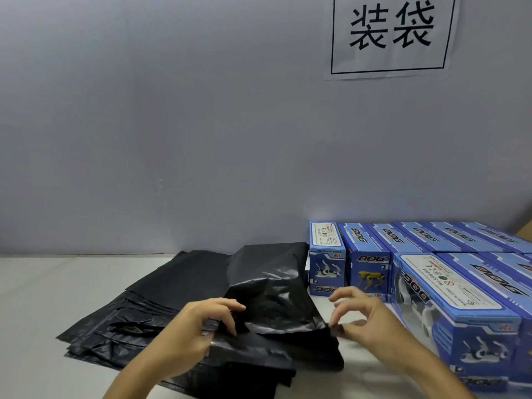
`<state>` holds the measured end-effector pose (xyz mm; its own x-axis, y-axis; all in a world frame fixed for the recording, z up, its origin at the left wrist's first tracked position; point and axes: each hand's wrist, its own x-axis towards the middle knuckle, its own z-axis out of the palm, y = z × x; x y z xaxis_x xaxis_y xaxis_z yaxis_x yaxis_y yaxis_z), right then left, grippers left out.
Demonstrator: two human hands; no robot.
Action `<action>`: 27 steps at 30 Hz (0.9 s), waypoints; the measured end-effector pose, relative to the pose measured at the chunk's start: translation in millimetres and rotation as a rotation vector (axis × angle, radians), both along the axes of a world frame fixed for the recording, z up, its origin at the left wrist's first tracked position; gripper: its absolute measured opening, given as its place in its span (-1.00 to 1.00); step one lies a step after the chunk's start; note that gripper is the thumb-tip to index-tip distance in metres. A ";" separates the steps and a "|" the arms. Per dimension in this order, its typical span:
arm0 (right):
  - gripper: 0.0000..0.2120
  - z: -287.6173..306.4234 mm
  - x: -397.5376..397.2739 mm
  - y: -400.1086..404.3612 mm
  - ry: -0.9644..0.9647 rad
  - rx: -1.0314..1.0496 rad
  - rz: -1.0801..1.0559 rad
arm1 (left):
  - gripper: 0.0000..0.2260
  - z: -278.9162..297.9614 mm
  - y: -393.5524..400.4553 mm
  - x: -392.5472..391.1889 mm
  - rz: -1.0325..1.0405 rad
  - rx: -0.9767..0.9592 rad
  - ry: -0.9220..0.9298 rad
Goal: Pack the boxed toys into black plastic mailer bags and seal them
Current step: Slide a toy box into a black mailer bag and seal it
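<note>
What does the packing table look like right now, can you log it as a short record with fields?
bag in work: bulging black mailer bag, a box apparently inside, lying on the bag pile
left hand: fingers grip the bag's near left edge
right hand: fingers pinch the bag's near right corner
spare bags: flat black stack, left side of table
boxed toys: blue DOG boxes in rows, right side
wall sign: white sheet with two printed characters

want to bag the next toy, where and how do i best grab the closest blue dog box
Grip the closest blue dog box across its long side faces near the end facing you, coming from above with the right hand. It lies on its side at the row's front, its left side is free, and other boxes crowd behind and right.
</note>
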<state>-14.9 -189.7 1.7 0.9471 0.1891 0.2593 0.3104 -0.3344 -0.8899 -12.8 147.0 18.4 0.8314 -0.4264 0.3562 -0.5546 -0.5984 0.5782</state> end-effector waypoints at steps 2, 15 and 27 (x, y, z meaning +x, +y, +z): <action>-0.92 4.5 0.7 -4.0 -0.059 0.148 -0.049 | -0.43 3.1 3.5 -1.3 0.013 -0.153 -0.037; -0.92 7.7 1.1 -0.5 -0.168 0.518 -0.070 | -0.86 7.6 -5.4 -6.8 0.055 -0.529 0.018; -0.88 5.4 4.1 16.8 -0.076 0.622 -0.184 | -0.75 1.4 -35.1 -9.3 0.205 -0.754 -0.173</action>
<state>-10.8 -172.9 7.1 0.9245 -0.1811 0.3355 0.3667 0.1820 -0.9123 -22.1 112.0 19.8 0.7738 0.1358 0.6187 -0.5946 -0.1808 0.7834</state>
